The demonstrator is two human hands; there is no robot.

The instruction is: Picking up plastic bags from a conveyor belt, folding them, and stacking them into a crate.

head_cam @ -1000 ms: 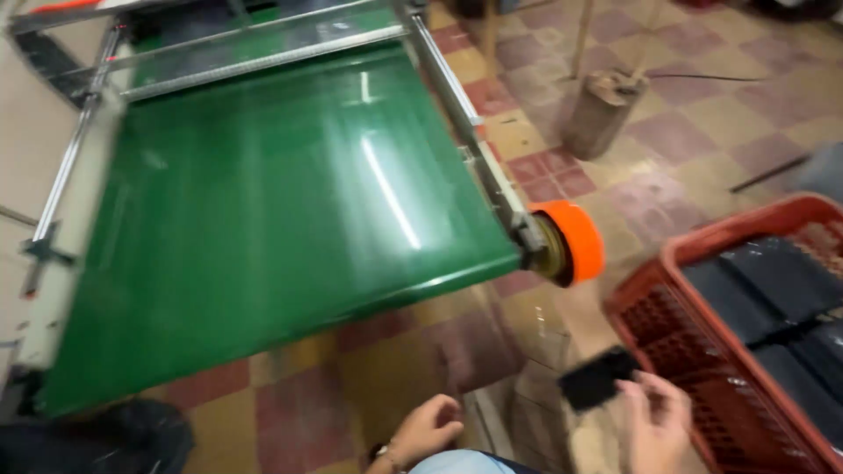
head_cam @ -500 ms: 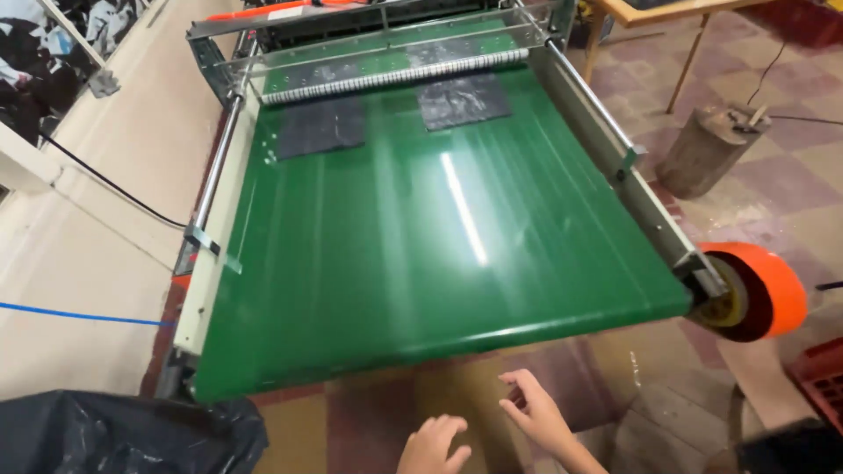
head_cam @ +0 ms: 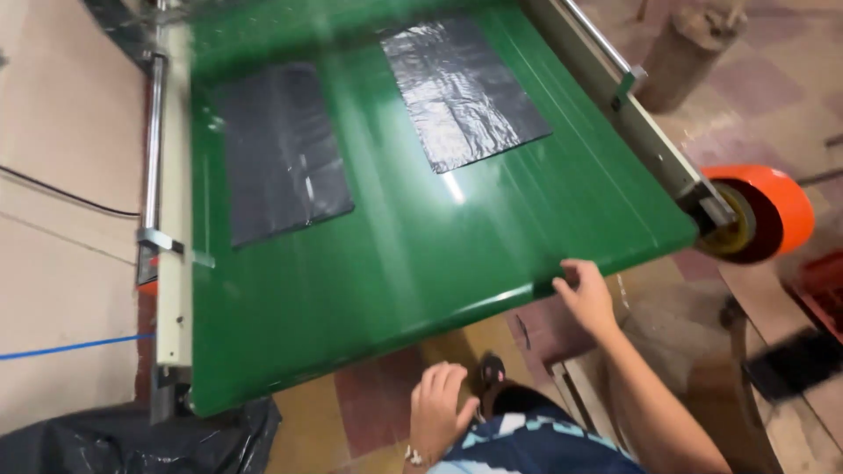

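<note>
Green, glossy conveyor belt (head_cam: 421, 237) slopes across the view, carrying two flat black plastic bags: a duller one (head_cam: 281, 154) near the left rail and a shinier, wrinkled one (head_cam: 461, 88) further up and to the right. The right hand (head_cam: 584, 294) reaches forward on an extended forearm, its fingers loosely spread and curled at the belt's lower edge, where they touch the rim; it grips nothing. The left hand (head_cam: 439, 408) is held low and close to the body, fingers together and bent downward, empty, above the tiled floor (head_cam: 386, 412). An orange roller end (head_cam: 760, 215) projects from the belt's right corner. Crumpled black plastic sheeting (head_cam: 132, 443) lies at lower left.
</note>
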